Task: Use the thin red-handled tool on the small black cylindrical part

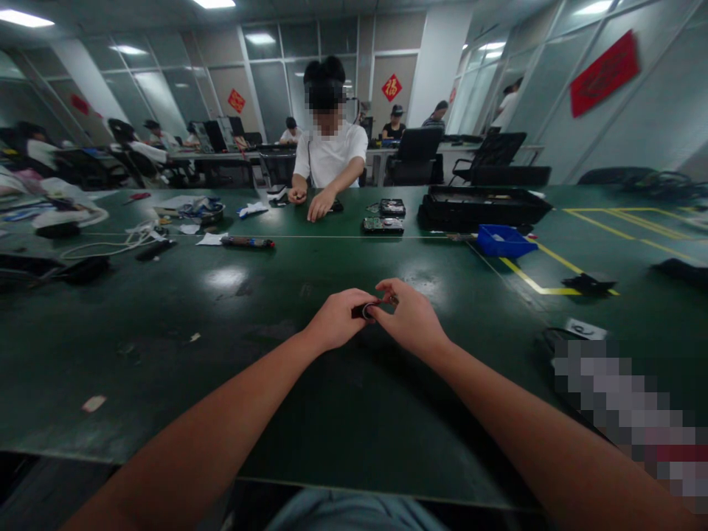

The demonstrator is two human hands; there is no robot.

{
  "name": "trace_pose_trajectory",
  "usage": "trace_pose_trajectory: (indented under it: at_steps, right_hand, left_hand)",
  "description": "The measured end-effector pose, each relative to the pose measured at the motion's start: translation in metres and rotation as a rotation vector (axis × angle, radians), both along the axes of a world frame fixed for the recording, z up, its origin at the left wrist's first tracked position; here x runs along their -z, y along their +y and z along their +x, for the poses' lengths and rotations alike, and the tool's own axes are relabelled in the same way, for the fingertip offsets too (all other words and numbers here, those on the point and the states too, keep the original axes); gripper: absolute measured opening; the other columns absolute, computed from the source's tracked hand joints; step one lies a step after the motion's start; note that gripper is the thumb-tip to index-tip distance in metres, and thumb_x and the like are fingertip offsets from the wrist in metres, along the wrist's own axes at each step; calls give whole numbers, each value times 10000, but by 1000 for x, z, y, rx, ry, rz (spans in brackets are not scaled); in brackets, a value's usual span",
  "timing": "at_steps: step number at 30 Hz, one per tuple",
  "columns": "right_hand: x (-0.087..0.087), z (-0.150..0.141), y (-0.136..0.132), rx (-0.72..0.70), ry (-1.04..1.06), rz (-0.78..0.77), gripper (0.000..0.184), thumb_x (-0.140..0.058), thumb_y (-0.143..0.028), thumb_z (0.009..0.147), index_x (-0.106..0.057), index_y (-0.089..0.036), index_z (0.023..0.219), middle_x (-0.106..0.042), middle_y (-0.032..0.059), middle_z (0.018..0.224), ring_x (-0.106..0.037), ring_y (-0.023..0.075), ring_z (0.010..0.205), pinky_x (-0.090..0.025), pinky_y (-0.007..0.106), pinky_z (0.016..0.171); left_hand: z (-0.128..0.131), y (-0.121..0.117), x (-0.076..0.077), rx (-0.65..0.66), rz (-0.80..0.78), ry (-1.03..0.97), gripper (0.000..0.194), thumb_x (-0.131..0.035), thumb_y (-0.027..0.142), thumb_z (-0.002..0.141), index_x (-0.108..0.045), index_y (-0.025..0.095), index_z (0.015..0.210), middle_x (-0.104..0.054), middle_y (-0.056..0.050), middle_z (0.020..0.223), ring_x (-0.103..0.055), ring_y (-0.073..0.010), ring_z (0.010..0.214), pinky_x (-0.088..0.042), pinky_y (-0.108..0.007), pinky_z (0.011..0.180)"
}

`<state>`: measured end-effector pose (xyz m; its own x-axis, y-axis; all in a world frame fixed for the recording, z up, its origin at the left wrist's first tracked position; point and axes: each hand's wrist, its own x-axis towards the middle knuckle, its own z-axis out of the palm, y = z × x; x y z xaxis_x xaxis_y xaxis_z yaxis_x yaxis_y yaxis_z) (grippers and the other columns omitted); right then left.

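Both my hands meet above the green table (310, 391), close in front of me. My left hand (338, 318) is closed around a small dark object (362, 310) with a pale round rim at its end; its kind is too small to tell. Against that rim presses the thumb of my right hand (412, 317). The right fingers curl over the top, and a small shiny bit may sit between them, though it is blurred.
Across the table a person in a white shirt (332, 158) handles small things. Two hard drives (383, 225), a black tray (487, 210) and a blue bin (506, 241) stand to the right. A screwdriver-like tool (248, 242) and a white cable (119, 243) lie left.
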<state>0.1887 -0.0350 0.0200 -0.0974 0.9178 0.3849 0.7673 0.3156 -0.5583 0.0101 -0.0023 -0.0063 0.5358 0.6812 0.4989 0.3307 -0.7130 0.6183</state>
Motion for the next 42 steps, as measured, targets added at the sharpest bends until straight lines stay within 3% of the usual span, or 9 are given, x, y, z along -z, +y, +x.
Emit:
trace_pose_trajectory:
  at_steps: [7, 14, 17, 19, 23, 27, 42]
  right_hand:
    - [-1, 1, -3, -2, -39, 51, 386, -712, -290, 781, -622, -175, 1138, -663, 75, 947, -625, 226, 840, -492, 367, 739]
    - [-13, 3, -5, -26, 110, 157, 281, -481, -274, 958, -669, -160, 1134, -661, 108, 1018, -638, 224, 922, -498, 373, 805]
    - [-17, 2, -8, -28, 110, 250, 260, -521, -330, 964, -700, -184, 1081, -660, 104, 1039, -639, 222, 931, -493, 364, 807]
    - [-19, 2, -11, -17, 95, 272, 237, -564, -372, 949, -718, -194, 968, -674, 76, 920, -638, 201, 820, -486, 341, 737]
    - [-22, 1, -18, 1, 173, 305, 234, -561, -398, 960, -694, -206, 975, -702, 16, 753, -628, 163, 648, -470, 308, 644]
    - [-20, 1, -22, -21, 210, 385, 245, -558, -368, 968, -665, -207, 1119, -744, 28, 858, -669, 167, 712, -500, 306, 689]
    - [-18, -1, -19, 0, 146, 298, 247, -529, -375, 969, -678, -202, 1064, -748, 70, 897, -672, 202, 747, -515, 349, 722]
  left_hand:
    - [-1, 1, 0, -12, -23, 3, 333, -716, 94, 787, -727, 205, 1100, -724, -56, 1121, -672, -200, 1041, -528, -363, 954]
    - [-5, 10, 4, -259, -81, -67, 379, -774, 126, 754, -723, 227, 1116, -730, -43, 1100, -675, -204, 1013, -524, -351, 926]
    - [-7, 15, 7, -320, -127, -115, 391, -784, 132, 746, -719, 218, 1122, -731, -45, 1098, -677, -209, 1017, -518, -360, 947]
    - [-8, 18, 9, -339, -158, -140, 392, -780, 135, 748, -718, 222, 1125, -731, -46, 1109, -679, -213, 1022, -518, -366, 950]
    - [-10, 22, 14, -341, -184, -166, 405, -780, 146, 745, -716, 227, 1137, -731, -47, 1127, -680, -216, 1034, -512, -375, 968]
    - [-11, 24, 18, -332, -188, -190, 421, -779, 150, 742, -713, 231, 1150, -727, -55, 1148, -674, -229, 1066, -499, -398, 998]
    - [-8, 19, 14, -299, -199, -202, 411, -766, 160, 764, -706, 229, 1165, -721, -64, 1166, -666, -232, 1090, -494, -416, 1010]
